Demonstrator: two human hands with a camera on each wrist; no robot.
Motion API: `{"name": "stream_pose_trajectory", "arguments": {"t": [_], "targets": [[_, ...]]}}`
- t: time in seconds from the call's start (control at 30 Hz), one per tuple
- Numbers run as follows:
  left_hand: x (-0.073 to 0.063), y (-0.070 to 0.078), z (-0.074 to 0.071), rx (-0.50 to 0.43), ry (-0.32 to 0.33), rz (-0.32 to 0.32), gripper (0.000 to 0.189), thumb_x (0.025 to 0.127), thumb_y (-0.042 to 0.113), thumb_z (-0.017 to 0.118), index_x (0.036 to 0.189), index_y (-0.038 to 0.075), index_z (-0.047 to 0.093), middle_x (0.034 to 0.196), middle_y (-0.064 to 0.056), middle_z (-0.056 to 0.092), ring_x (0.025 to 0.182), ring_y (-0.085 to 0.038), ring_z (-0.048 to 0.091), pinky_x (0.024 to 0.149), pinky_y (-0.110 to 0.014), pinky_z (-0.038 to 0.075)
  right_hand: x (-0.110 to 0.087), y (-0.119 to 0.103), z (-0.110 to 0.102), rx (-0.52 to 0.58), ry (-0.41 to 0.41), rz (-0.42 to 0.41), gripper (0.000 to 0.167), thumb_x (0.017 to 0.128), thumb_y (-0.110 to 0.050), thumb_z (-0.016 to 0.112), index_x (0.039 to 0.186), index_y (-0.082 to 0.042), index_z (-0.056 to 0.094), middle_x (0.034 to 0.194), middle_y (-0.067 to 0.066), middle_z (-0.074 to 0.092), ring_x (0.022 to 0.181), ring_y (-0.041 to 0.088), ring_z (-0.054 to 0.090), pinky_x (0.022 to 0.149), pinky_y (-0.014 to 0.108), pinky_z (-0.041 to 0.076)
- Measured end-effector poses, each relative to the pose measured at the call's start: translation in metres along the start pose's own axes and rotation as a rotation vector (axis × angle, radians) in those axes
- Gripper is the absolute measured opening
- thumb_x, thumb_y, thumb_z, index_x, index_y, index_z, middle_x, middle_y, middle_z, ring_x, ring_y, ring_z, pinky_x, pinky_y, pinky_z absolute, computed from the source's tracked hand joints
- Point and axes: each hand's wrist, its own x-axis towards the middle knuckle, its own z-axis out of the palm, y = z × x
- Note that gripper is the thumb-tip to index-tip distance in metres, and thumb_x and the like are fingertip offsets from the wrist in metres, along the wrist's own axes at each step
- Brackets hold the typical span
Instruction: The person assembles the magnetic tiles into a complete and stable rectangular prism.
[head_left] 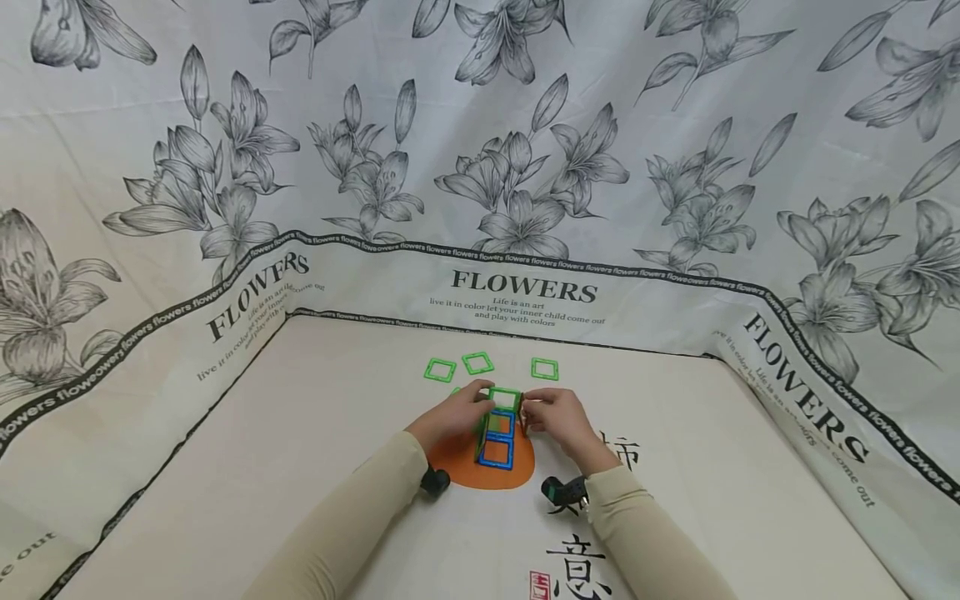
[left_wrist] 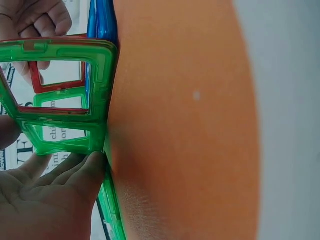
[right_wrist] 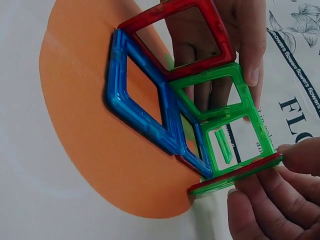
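Two blue square magnetic tiles point(right_wrist: 117, 75) lie joined and flat on the orange printed shape point(head_left: 459, 475). Along their side stand a red tile point(right_wrist: 145, 21) and a green tile point(right_wrist: 241, 82), with another green tile point(right_wrist: 265, 135) across the far end. My left hand point(head_left: 456, 414) holds the far green corner, thumb and fingers about its edges. On the opposite side my right hand point(head_left: 561, 419) pinches an upright tile point(right_wrist: 235, 174), seen edge-on with red and green edges, between thumb and fingers. Its lower end is right beside the blue tile.
Three loose green tiles, one at the left point(head_left: 439, 380), one in the middle point(head_left: 482, 372) and one at the right point(head_left: 546, 379), lie beyond the hands. Black printed characters point(head_left: 577, 567) mark the tabletop. A flower-printed curtain point(head_left: 525, 287) surrounds the table's back and sides.
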Motion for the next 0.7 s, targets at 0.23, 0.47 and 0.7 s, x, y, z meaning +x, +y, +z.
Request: {"name": "stream_pose_trajectory", "arguments": {"t": [0.23,0.47,0.7], "targets": [[-0.0019,0.0018,0.0,0.002,0.019,0.005,0.049,0.101,0.037,0.046,0.147,0.025,0.037,0.147,-0.011,0.047,0.135,-0.03,0.045,0.111,-0.053,0.035,-0.0024,-0.0011,0.0038,0.022,0.03,0.006,0.03,0.093,-0.016,0.062,0.118,-0.001,0.067,0.101,0.02,0.071,0.084,0.025,0.07,0.073,0.036,0.06],[-0.0019,0.0019,0.0007,0.005,0.019,0.016,0.049,0.101,0.036,0.046,0.148,0.025,0.036,0.148,-0.012,0.046,0.136,-0.031,0.044,0.11,-0.053,0.035,-0.0035,0.0011,0.0081,0.049,0.049,0.008,0.03,0.093,-0.016,0.061,0.119,0.0,0.066,0.098,0.019,0.07,0.079,0.023,0.07,0.074,0.037,0.06],[-0.0024,0.0023,0.0012,0.034,-0.003,0.021,0.045,0.101,0.035,0.045,0.146,0.037,0.039,0.147,-0.011,0.047,0.137,-0.033,0.042,0.112,-0.058,0.031,-0.0037,0.0039,0.0088,0.076,0.056,0.016,0.031,0.094,-0.016,0.061,0.12,0.0,0.065,0.099,0.019,0.07,0.079,0.022,0.069,0.073,0.035,0.06]]}}
